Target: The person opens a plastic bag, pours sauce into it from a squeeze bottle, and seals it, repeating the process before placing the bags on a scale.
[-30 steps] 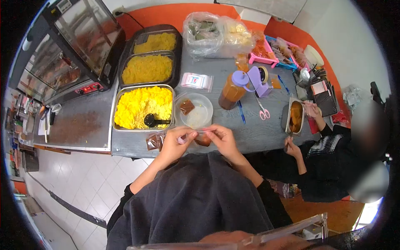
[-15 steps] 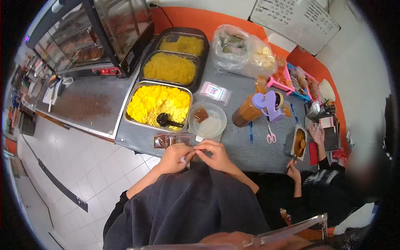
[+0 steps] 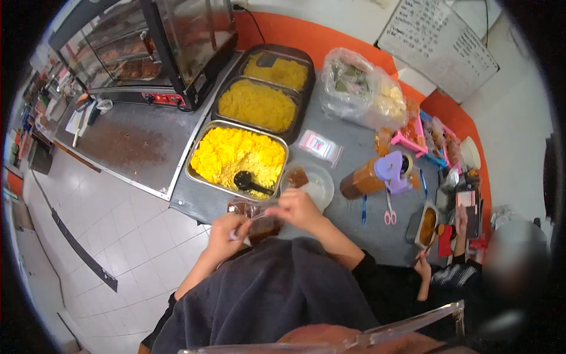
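Note:
My left hand (image 3: 226, 236) and my right hand (image 3: 298, 210) are both closed, pinching a small clear plastic bag (image 3: 258, 218) stretched between them at the table's near edge. Something whitish shows at my left fingers. Dark brown filling shows just below the bag, partly hidden by my hands. Behind them lie packets of brown sauce (image 3: 243, 207). A round clear plastic tub (image 3: 323, 187) with a brown sachet (image 3: 296, 177) inside stands beyond my right hand. A steel tray (image 3: 190, 171) of yellow food, with a black scoop (image 3: 244, 180) in it, is just ahead.
Two darker trays of yellow food (image 3: 256, 105) stand behind. To the right are a jug of brown liquid (image 3: 361, 179) with a purple lid, pink scissors (image 3: 390, 217) and a blue pen (image 3: 364, 217). A co-worker's hands (image 3: 423, 266) are beside a container of brown food (image 3: 425, 227).
My hands have moved apart, the right one up and rightward, the left one down and leftward, with the plastic pulled out between them. The camera view has shifted slightly.

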`<state>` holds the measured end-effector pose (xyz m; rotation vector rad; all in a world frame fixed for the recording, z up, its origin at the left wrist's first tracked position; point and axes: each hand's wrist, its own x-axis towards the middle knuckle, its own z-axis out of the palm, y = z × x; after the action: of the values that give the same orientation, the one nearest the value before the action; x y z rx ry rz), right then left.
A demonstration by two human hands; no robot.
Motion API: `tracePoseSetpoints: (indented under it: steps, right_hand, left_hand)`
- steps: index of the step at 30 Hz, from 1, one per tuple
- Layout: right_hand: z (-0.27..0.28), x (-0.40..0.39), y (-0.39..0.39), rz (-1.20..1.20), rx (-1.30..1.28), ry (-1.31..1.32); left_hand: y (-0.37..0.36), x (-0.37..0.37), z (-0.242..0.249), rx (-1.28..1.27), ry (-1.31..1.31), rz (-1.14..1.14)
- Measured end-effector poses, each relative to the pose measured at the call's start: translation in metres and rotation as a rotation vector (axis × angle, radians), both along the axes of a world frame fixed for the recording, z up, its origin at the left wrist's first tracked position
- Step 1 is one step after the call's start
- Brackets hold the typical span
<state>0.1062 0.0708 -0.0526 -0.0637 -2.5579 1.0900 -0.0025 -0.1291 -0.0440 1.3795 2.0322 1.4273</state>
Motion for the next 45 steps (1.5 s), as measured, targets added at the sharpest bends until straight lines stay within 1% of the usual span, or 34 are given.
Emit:
tracePoseSetpoints:
  steps: [1,2,3,4,5,6,8,9,10,11,12,14,15,16,17,19,21,23,25,26,28,29,30,32,34,36,37,38,39,40,41,42,43,45]
  right_hand:
    - [-0.012,-0.009,0.017,-0.097,-0.020,0.019]
    - [-0.026,-0.021,0.037,-0.218,0.100,0.061]
    - [-0.036,-0.033,0.056,-0.335,0.217,0.103]
    - [-0.040,-0.039,0.065,-0.456,0.335,0.068]
    - [-0.044,-0.043,0.071,-0.575,0.453,0.035]
    - [-0.051,-0.044,0.081,-0.546,0.457,0.032]
    - [-0.062,-0.039,0.099,-0.421,0.475,-0.147]
    - [-0.062,-0.035,0.106,-0.396,0.475,-0.151]
    - [-0.061,-0.032,0.112,-0.317,0.365,-0.088]
    - [-0.063,-0.033,0.114,-0.239,0.253,-0.026]
    - [-0.050,-0.033,0.104,-0.222,0.249,-0.029]
    - [0.005,-0.025,0.073,-0.218,0.047,-0.322]
    - [0.016,-0.025,0.062,-0.180,0.078,-0.222]
    - [0.028,-0.027,0.051,-0.185,0.075,-0.223]
    - [0.039,-0.030,0.040,-0.181,0.073,-0.218]
    - [0.053,-0.041,0.018,-0.180,0.067,-0.197]
    - [0.058,-0.054,-0.005,-0.042,-0.376,-0.271]
    - [0.041,-0.065,-0.029,0.038,-0.723,-0.184]
    - [0.011,-0.078,-0.053,0.018,-0.764,-0.120]
    - [-0.005,-0.082,-0.060,0.005,-0.801,-0.070]
    - [-0.038,-0.084,-0.065,0.023,-0.062,0.106]
    - [-0.051,-0.078,-0.071,0.038,0.026,-0.051]
    - [-0.051,-0.076,-0.073,0.035,0.025,-0.051]
    - [-0.051,-0.067,-0.075,0.123,0.649,-0.336]
    - [-0.051,-0.065,-0.078,0.050,0.723,-0.306]
    - [-0.037,-0.062,-0.079,0.040,0.448,-0.769]
    - [-0.025,-0.060,-0.078,0.018,0.448,-0.764]
    - [-0.013,-0.054,-0.078,-0.006,0.316,-0.773]
    - [-0.007,-0.050,-0.076,-0.032,0.183,-0.771]
    - [-0.008,-0.042,-0.072,-0.057,0.177,-0.760]
    - [-0.011,-0.031,-0.066,-0.054,0.121,-0.435]
    - [-0.012,-0.022,-0.062,-0.041,0.071,-0.109]
    - [-0.006,-0.017,-0.059,-0.041,0.049,0.080]
    - [-0.007,-0.001,-0.052,-0.027,0.049,0.154]
  left_hand:
    - [-0.003,-0.009,0.006,0.029,0.059,0.050]
    - [-0.009,-0.016,0.009,0.049,0.113,0.101]
    - [-0.013,-0.025,0.005,-0.005,0.124,0.142]
    - [-0.012,-0.030,0.003,-0.004,0.112,0.165]
    - [-0.011,-0.035,0.002,-0.044,0.281,0.229]
    - [-0.010,-0.040,-0.002,-0.088,0.452,0.292]
    - [-0.008,-0.036,-0.023,-0.130,0.441,0.348]
    - [-0.005,-0.030,-0.031,-0.242,0.363,0.295]
    - [-0.003,-0.026,-0.038,-0.350,0.285,0.240]
    - [-0.003,-0.022,-0.046,-0.355,0.277,0.261]
    - [-0.004,-0.016,-0.053,-0.341,0.240,0.248]
    - [-0.007,-0.013,-0.061,-0.331,0.204,0.228]
    - [-0.008,-0.014,-0.064,-0.303,0.122,0.294]
    - [-0.008,-0.014,-0.067,-0.274,0.042,0.359]
    - [-0.008,-0.017,-0.075,-0.275,0.046,0.356]
    - [-0.012,-0.027,-0.095,-0.082,0.126,0.335]
    - [-0.016,-0.035,-0.110,-0.086,0.111,0.286]
    - [-0.018,-0.040,-0.110,-0.089,0.096,0.230]
    - [-0.022,-0.043,-0.102,-0.560,0.181,-0.038]
    - [-0.026,-0.042,-0.099,-0.560,0.191,-0.038]
    - [-0.037,-0.037,-0.098,-0.305,0.155,0.094]
    - [-0.046,-0.033,-0.103,-0.249,0.217,0.242]
    - [-0.053,-0.033,-0.107,-0.250,0.218,0.239]
    - [-0.063,-0.033,-0.117,-0.221,0.084,0.412]
    - [-0.060,-0.030,-0.114,-0.167,0.124,0.401]
    - [-0.044,-0.021,-0.106,-0.050,-0.043,0.454]
    - [-0.037,-0.018,-0.100,-0.005,-0.287,0.434]
    - [-0.027,-0.016,-0.101,-0.004,-0.281,0.412]
    - [-0.015,-0.016,-0.102,0.162,-0.510,0.375]
    - [-0.005,-0.016,-0.101,0.322,-0.738,0.332]
    - [0.002,-0.016,-0.099,0.305,-0.757,0.238]
    - [0.007,-0.015,-0.092,0.309,-0.740,0.224]
    - [0.010,-0.012,-0.081,0.198,-0.809,0.054]
    - [0.019,-0.003,-0.064,0.032,-0.942,-0.225]
